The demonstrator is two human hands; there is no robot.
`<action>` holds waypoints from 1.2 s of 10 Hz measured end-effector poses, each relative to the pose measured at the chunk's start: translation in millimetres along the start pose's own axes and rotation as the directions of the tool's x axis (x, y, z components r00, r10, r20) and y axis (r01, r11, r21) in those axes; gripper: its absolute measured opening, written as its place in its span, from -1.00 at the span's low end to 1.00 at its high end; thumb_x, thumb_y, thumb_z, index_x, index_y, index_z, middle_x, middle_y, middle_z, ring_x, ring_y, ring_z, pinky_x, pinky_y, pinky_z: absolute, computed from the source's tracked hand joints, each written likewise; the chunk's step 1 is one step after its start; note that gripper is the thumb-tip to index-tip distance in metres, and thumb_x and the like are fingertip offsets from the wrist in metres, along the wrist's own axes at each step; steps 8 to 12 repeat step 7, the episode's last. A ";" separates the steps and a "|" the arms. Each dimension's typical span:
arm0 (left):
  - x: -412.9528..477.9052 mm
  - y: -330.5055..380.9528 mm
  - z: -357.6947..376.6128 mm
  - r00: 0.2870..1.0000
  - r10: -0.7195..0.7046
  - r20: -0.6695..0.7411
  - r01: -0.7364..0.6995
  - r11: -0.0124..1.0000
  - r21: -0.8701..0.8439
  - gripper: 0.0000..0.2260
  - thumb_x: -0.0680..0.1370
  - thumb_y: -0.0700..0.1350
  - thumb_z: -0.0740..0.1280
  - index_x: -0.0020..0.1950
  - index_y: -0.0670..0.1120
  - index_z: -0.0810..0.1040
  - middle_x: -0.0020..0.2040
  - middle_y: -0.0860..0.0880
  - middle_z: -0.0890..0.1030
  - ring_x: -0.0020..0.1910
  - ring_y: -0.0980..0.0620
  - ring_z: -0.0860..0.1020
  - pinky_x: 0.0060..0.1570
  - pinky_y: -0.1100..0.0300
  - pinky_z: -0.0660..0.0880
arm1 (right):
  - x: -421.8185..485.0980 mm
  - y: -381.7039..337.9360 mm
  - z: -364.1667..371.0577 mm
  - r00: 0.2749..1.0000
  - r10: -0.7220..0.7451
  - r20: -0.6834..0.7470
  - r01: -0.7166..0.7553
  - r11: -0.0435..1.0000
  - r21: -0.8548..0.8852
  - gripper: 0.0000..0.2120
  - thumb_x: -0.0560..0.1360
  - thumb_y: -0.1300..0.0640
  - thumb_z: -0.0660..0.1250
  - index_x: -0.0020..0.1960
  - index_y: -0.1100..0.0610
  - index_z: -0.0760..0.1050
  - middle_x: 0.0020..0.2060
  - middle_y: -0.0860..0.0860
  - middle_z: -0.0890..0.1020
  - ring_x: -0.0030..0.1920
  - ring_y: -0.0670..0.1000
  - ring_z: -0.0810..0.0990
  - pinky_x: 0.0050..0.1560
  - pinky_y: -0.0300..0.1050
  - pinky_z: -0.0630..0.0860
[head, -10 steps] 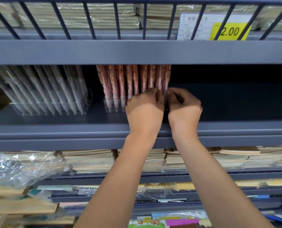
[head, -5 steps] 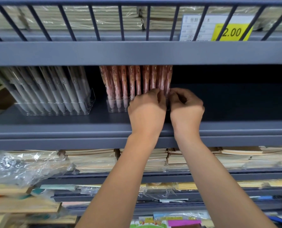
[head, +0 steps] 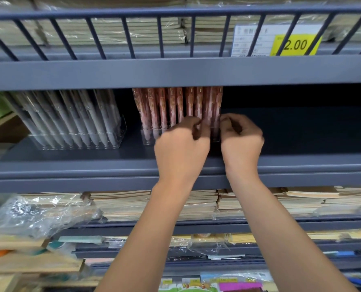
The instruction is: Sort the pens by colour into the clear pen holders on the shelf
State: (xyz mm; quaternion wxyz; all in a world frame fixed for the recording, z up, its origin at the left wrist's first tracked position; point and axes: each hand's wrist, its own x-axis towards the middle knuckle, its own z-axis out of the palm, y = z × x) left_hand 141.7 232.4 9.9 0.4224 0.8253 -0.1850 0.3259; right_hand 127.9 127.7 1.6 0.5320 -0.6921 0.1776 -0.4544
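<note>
Both hands are reaching onto the shelf (head: 70, 163) here; my left hand (head: 181, 148) is pinching the reddish pens (head: 171, 106) near the right end of their clear holder (head: 148, 137), probably squaring them into the row; right hand (head: 241, 142) is curling against that end, bracing it I'd guess, can't tell if it's gripping anything; pens are standing packed, patterned pinkish-red; grey pens (head: 74, 119) are sitting in a second holder (head: 120, 131) further left.
</note>
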 end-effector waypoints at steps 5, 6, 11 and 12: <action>-15.7 -87.1 -81.6 0.961 -0.136 0.241 0.126 0.990 0.058 -0.83 0.58 0.00 0.35 0.07 0.00 0.70 0.02 0.12 0.70 0.06 0.14 0.59 0.07 0.24 0.46 | -8.3 -10.0 -2.8 0.999 0.024 -0.024 -0.026 0.998 -0.048 -0.83 0.48 0.29 0.30 -0.08 0.09 0.62 -0.30 -0.17 0.59 -0.31 -0.29 0.53 -0.28 -0.56 0.34; -10.5 -89.8 -104.8 0.904 -0.222 0.365 0.268 0.960 -0.081 -0.92 0.58 0.00 0.36 -0.03 0.13 0.66 -0.07 0.32 0.66 0.02 0.38 0.56 0.00 0.51 0.39 | -21.0 -18.8 -15.4 0.993 0.116 0.001 -0.115 0.990 -0.078 -0.83 0.49 0.17 0.31 -0.18 -0.08 0.57 -0.29 -0.26 0.58 -0.26 -0.33 0.53 -0.34 -0.59 0.33; -11.0 -91.5 -130.7 0.853 -0.344 0.392 0.457 0.855 -0.245 -0.89 0.59 -0.03 0.36 -0.05 0.07 0.69 -0.06 0.28 0.69 0.01 0.34 0.60 -0.01 0.50 0.44 | -44.9 -25.7 -35.0 0.980 0.185 0.076 -0.175 0.977 -0.122 -0.91 0.51 0.00 0.32 -0.13 -0.10 0.59 -0.22 -0.18 0.65 -0.13 -0.16 0.61 -0.13 -0.39 0.50; -11.0 -91.5 -130.7 0.853 -0.344 0.392 0.457 0.855 -0.245 -0.89 0.59 -0.03 0.36 -0.05 0.07 0.69 -0.06 0.28 0.69 0.01 0.34 0.60 -0.01 0.50 0.44 | -44.9 -25.7 -35.0 0.980 0.185 0.076 -0.175 0.977 -0.122 -0.91 0.51 0.00 0.32 -0.13 -0.10 0.59 -0.22 -0.18 0.65 -0.13 -0.16 0.61 -0.13 -0.39 0.50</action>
